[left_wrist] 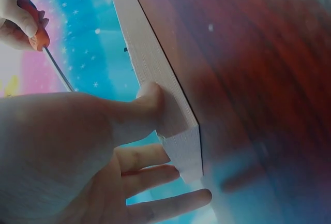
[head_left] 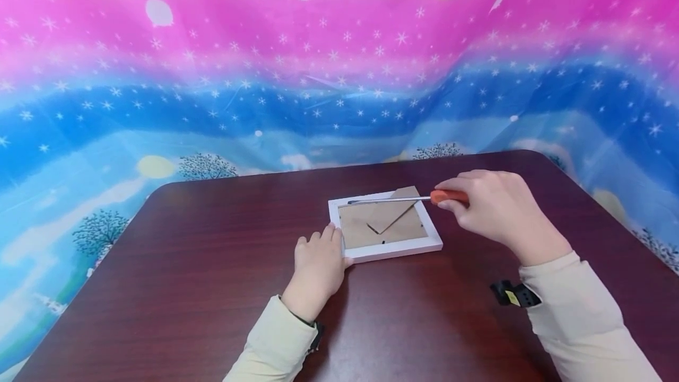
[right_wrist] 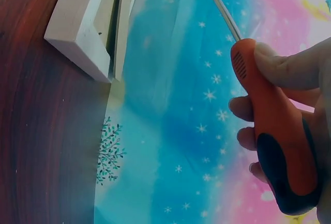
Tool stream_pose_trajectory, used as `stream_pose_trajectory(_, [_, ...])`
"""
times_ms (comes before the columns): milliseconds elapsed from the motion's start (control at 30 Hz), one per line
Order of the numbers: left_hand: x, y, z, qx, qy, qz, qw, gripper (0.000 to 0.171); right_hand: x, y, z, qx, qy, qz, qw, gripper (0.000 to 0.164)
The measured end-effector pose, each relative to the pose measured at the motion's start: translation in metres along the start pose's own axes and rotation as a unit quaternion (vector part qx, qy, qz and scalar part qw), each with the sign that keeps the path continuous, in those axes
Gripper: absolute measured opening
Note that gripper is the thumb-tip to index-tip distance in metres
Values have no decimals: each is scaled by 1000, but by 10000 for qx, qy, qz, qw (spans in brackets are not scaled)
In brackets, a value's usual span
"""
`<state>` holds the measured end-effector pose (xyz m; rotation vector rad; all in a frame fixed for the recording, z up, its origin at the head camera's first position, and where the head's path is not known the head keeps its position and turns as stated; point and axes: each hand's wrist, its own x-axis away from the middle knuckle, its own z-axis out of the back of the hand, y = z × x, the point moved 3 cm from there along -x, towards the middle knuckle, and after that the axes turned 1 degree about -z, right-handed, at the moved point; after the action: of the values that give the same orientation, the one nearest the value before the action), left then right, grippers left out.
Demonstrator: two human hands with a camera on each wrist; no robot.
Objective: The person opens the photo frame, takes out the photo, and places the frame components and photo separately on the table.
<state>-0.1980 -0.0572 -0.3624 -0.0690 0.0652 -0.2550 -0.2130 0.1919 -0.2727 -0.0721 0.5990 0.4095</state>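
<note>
A white picture frame point(head_left: 389, 250) lies on the table with its brown backing board point(head_left: 355, 231) facing up. Small dark tabs show along the backing's edge, and a pointed brown flap point(head_left: 405, 208) slants across it past the far rim. My left hand point(head_left: 320, 261) grips the frame's near left corner, the thumb on the near side and the fingers along the left side. In my right hand point(head_left: 490, 205) is a screwdriver with an orange and dark handle point(right_wrist: 276, 125). Its shaft point(head_left: 392, 199) reaches leftward over the frame, the tip near the far left corner; whether it touches is unclear.
The dark reddish-brown table point(head_left: 212, 240) extends around the frame on all sides. Behind it hangs a pink and blue cloth point(head_left: 339, 75) printed with snowflakes and trees. Black straps with small devices point(head_left: 514, 295) sit at both wrists.
</note>
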Motion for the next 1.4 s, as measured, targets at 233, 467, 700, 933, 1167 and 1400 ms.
stream_pose_trajectory(233, [2,4,1,-125,-28,57,9999,59,3,6,6,-1,-15,-219,9998,26])
stream_pose_trajectory(467, [6,8,4,-239,-144,173,9995,59,4,10,10,36,-108,-412,9991,27])
stream_pose_trajectory(700, [9,17,7,-347,-9,311,9989,59,5,14,16,43,-91,-527,9986,30])
stream_pose_trajectory(933, [9,14,15,-130,326,224,9991,53,2,8,14,30,-202,-494,9986,28])
stream_pose_trajectory(1167, [0,-10,18,691,752,56,9948,36,2,5,12,36,-302,-479,9984,27])
stream_pose_trajectory(1400, [-3,-28,9,1240,56,-417,9914,54,2,3,11,90,-249,-408,9988,26])
